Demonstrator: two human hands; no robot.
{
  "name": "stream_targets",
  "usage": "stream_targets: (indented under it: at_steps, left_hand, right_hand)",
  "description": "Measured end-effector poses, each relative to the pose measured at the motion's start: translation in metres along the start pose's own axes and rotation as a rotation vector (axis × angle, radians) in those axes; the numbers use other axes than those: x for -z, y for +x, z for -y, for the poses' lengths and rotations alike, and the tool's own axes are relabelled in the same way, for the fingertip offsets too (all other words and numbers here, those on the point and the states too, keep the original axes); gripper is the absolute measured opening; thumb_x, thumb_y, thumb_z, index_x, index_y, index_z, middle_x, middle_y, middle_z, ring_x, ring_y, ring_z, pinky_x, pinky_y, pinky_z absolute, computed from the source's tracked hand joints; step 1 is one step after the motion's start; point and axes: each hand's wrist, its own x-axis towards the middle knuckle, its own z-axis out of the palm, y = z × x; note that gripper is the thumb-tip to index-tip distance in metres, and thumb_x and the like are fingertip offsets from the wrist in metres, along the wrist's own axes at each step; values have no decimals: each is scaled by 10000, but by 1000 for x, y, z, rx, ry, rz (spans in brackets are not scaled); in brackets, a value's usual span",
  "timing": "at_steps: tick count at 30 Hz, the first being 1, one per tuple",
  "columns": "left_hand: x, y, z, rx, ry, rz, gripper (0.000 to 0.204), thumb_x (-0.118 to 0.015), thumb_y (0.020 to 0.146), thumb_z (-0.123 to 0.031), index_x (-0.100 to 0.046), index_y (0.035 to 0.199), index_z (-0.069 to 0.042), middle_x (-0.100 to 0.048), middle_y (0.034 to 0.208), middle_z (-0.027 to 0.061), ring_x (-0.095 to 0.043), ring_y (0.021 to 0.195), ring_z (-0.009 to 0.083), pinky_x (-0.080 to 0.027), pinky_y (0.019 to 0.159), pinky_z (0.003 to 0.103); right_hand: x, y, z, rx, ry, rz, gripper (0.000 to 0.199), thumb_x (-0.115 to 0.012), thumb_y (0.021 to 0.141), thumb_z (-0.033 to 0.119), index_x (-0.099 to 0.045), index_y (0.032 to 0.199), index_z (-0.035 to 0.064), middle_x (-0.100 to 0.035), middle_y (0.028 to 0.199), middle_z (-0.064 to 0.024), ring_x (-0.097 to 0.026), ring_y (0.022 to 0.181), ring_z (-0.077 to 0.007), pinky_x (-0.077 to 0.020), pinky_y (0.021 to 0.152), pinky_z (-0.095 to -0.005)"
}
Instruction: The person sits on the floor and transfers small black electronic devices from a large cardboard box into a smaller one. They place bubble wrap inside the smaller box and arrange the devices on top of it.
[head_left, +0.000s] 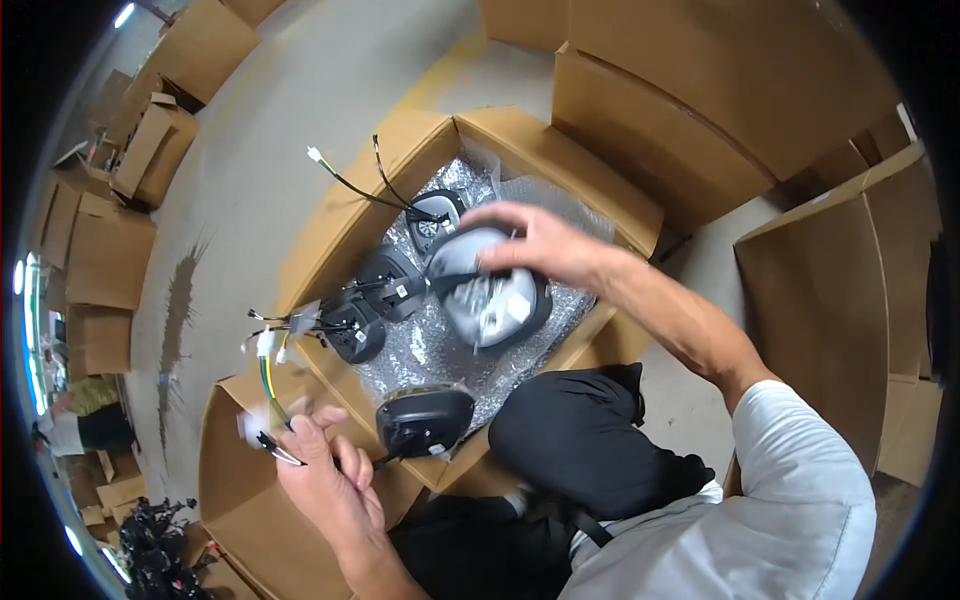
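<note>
head-worn fisheye, looking steeply down, close over open cardboard box (520, 140)

lamps (385, 290) in box (560, 160), cartons (700, 90) behind

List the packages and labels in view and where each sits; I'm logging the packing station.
Open brown cardboard box, centre, lined with silvery bubble wrap.
Small white label on a black lamp inside the box.
Stacked brown cartons, upper right.
Folded brown cartons, upper left.
</note>
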Motion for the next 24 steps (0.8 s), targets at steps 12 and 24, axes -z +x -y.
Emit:
stream_targets:
  at_steps: [12, 24]
  left_hand:
    - [42, 10, 2, -66, -182, -93, 385, -510, 1098, -367, -593, 1162, 3, -597, 851, 53, -328, 426, 24, -228, 347, 201]
    - [51, -6, -8, -89, -533, 32, 446, -522, 1084, -421, -637, 1174, 1, -648, 929, 78, -340, 495, 68, -306, 449, 232]
  right_hand:
    - [83, 23, -85, -75, -1452, -72, 433, -774, 848, 170, -648, 1228, 5, -579, 1290, -243, -519, 1276, -416, -443, 1064, -490]
    - [-178, -12, 1, 127, -273, 679, 722, -842, 853, 289, -524, 1424, -17, -664, 1257, -131, -616, 1171, -210, -505, 1022, -342]
